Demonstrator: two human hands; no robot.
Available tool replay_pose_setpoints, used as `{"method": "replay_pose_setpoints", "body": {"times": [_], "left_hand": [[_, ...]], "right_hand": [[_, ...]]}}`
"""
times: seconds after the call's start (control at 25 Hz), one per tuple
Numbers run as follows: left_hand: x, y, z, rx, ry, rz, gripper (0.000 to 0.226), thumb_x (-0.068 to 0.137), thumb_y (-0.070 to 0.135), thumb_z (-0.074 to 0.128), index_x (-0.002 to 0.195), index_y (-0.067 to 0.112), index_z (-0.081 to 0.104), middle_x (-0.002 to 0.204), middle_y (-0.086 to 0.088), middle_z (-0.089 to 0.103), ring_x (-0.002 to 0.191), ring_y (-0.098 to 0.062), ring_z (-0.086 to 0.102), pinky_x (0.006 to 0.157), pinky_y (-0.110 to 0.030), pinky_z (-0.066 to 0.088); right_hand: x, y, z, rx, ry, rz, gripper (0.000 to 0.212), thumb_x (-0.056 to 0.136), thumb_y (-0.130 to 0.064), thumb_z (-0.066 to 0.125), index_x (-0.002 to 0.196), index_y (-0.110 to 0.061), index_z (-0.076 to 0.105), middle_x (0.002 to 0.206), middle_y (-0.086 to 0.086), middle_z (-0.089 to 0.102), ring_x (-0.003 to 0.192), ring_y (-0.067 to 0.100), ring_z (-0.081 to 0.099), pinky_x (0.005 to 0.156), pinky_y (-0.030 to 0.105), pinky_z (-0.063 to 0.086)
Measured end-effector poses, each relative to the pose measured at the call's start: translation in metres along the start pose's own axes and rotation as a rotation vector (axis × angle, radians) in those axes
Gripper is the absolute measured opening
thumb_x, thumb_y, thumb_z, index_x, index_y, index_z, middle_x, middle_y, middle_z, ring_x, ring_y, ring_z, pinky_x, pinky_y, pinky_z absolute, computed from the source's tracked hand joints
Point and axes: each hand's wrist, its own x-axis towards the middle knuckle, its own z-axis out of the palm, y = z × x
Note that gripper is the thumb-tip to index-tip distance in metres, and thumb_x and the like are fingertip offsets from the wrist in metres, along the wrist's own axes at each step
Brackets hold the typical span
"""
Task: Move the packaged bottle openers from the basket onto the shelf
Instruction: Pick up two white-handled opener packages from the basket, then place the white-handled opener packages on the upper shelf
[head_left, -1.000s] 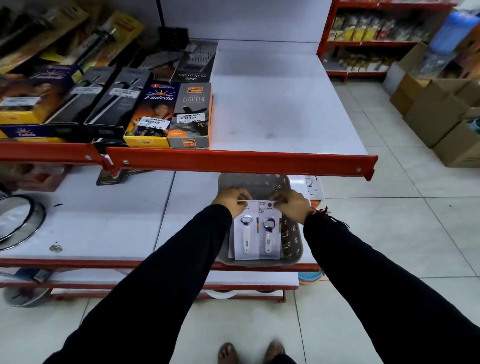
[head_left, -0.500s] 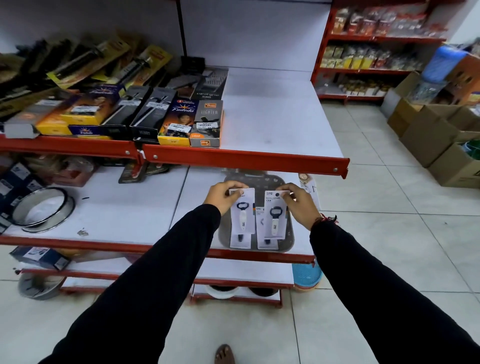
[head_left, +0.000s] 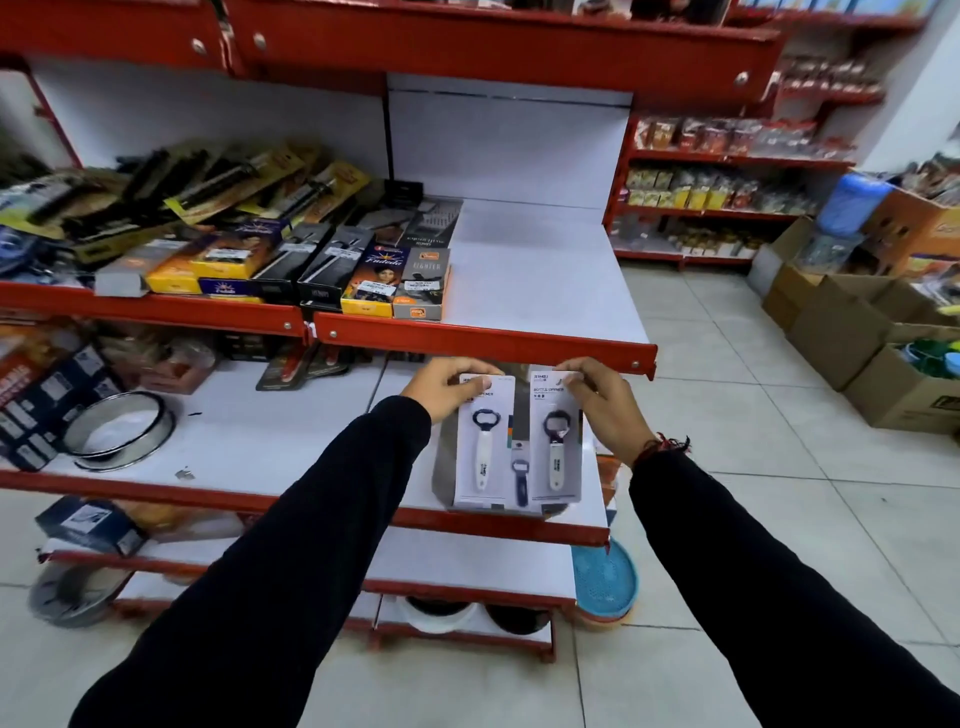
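My left hand (head_left: 445, 385) pinches the top of one packaged bottle opener (head_left: 483, 457), a white card with a white-handled opener. My right hand (head_left: 602, 402) grips the top of a second packaged bottle opener (head_left: 556, 452). Both cards hang upright just below the red front edge of the white shelf (head_left: 524, 260). Between and behind them a third packaged bottle opener (head_left: 519, 480) with a dark blue handle shows. The grey basket (head_left: 442, 467) sits on the lower shelf, mostly hidden behind the cards.
Boxed lighters and kitchen tools (head_left: 395, 280) fill the shelf's left half; its right half is bare white. A round metal sieve (head_left: 122, 431) lies on the lower shelf at left. Cardboard boxes (head_left: 857, 332) stand on the tiled floor at right. A blue plastic strainer (head_left: 605, 579) leans below.
Both hands have lifted the two opener cards up out of the basket and pulled them slightly apart. The camera has tilted up, showing more of the shelves above.
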Motion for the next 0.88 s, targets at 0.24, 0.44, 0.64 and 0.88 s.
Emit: {"method": "replay_pose_setpoints", "body": {"times": [0.24, 0.44, 0.64, 0.88], "left_hand": [[0.039, 0.057, -0.028, 0.014, 0.017, 0.091, 0.025, 0.095, 0.007, 0.059, 0.117, 0.002, 0.068, 0.107, -0.002, 0.068, 0.09, -0.004, 0.063, 0.08, -0.01, 0.048], [0.099, 0.098, -0.061, 0.002, 0.086, 0.089, 0.023, 0.094, 0.009, 0.06, 0.114, 0.009, 0.071, 0.088, 0.005, 0.07, 0.067, 0.002, 0.063, 0.055, -0.012, 0.051], [0.176, 0.112, -0.095, 0.08, 0.134, 0.056, 0.018, 0.093, 0.013, 0.062, 0.104, 0.022, 0.072, 0.098, -0.001, 0.07, 0.089, -0.015, 0.064, 0.077, -0.027, 0.053], [0.234, 0.073, -0.099, 0.117, 0.104, -0.042, 0.02, 0.091, 0.005, 0.063, 0.102, 0.018, 0.074, 0.103, -0.012, 0.072, 0.092, -0.018, 0.064, 0.073, -0.023, 0.052]], "right_hand": [[0.052, -0.045, -0.029, 0.028, 0.075, -0.046, 0.02, 0.095, -0.009, 0.05, 0.101, -0.017, 0.068, 0.105, 0.002, 0.067, 0.093, 0.016, 0.06, 0.083, 0.029, 0.048], [0.123, -0.084, -0.044, 0.005, 0.118, -0.073, 0.024, 0.094, -0.003, 0.048, 0.103, -0.012, 0.069, 0.102, 0.003, 0.067, 0.09, 0.014, 0.06, 0.079, 0.021, 0.047], [0.205, -0.089, -0.043, -0.09, 0.137, -0.012, 0.029, 0.09, -0.004, 0.05, 0.108, -0.008, 0.072, 0.101, 0.001, 0.067, 0.096, 0.014, 0.06, 0.081, 0.021, 0.043], [0.253, -0.049, -0.017, -0.178, 0.063, 0.135, 0.029, 0.088, -0.003, 0.051, 0.105, -0.008, 0.074, 0.105, 0.007, 0.068, 0.096, 0.018, 0.057, 0.074, 0.023, 0.044]]}}
